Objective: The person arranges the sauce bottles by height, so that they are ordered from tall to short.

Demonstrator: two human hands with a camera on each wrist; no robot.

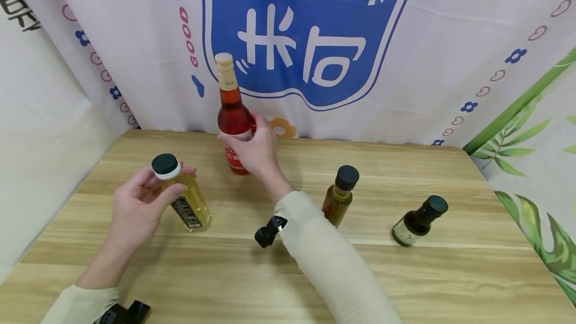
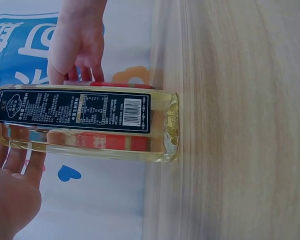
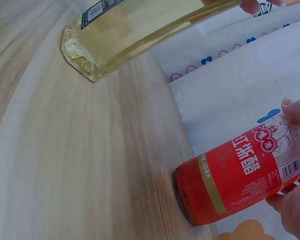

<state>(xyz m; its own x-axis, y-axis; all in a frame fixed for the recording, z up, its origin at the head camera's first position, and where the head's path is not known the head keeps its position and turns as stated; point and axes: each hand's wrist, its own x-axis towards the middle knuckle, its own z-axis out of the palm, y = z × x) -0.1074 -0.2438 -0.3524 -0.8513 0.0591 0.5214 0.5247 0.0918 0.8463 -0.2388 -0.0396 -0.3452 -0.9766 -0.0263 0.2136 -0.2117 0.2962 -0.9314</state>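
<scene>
My left hand (image 1: 139, 201) grips a clear bottle of yellow liquid (image 1: 194, 199) with a dark green cap, near its top. In the left wrist view this yellow bottle (image 2: 162, 112) shows a black label with a barcode. My right hand (image 1: 258, 149) holds a tall red vinegar bottle (image 1: 235, 119) around its middle, near the table's back edge. The right wrist view shows the red label of the vinegar bottle (image 3: 240, 175), with the fingers of my right hand (image 3: 296, 205) around it. The yellow bottle (image 3: 135, 35) appears above it there.
An oil bottle (image 1: 338, 196) with a black cap stands behind my right forearm, partly hidden. A small dark bottle (image 1: 416, 224) stands further right. The wooden table (image 1: 225, 279) meets a printed curtain (image 1: 405, 64) at the back.
</scene>
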